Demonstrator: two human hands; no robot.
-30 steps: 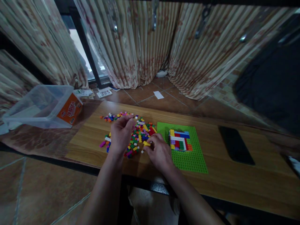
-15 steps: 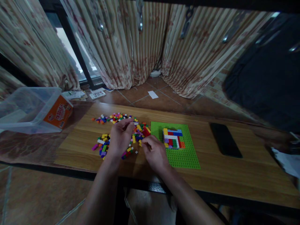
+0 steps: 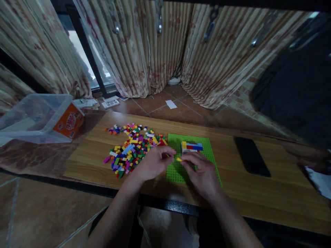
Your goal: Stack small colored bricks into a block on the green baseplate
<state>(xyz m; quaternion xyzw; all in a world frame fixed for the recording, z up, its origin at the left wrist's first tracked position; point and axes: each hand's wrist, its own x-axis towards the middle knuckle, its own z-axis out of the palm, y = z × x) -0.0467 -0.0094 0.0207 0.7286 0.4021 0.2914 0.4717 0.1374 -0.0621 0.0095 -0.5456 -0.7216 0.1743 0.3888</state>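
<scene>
Over the green baseplate (image 3: 174, 177), my right hand (image 3: 203, 172) pinches a small yellow brick (image 3: 179, 159) between thumb and fingertips. My left hand (image 3: 153, 162) is close by on the left, above the plate's left edge. Its thumb and forefinger point toward the yellow brick, slightly apart, with nothing visible between them. A low build of coloured bricks (image 3: 192, 146) sits on the plate; its near part is covered by my right hand. Left of the plate lies a spread pile of loose toy bricks (image 3: 129, 148) in many colours, partly behind my left hand.
A black phone (image 3: 251, 155) lies on the wooden table (image 3: 88, 156) to the right of the plate. At the far left stands a clear plastic bin (image 3: 38, 119) with an orange label. Beyond the table hang striped curtains (image 3: 165, 51). White paper (image 3: 319, 181) shows at the right edge.
Both hands have moved right from the brick pile to the baseplate. The yellow brick came along in my right hand. More of the pile now shows, while part of the build is covered.
</scene>
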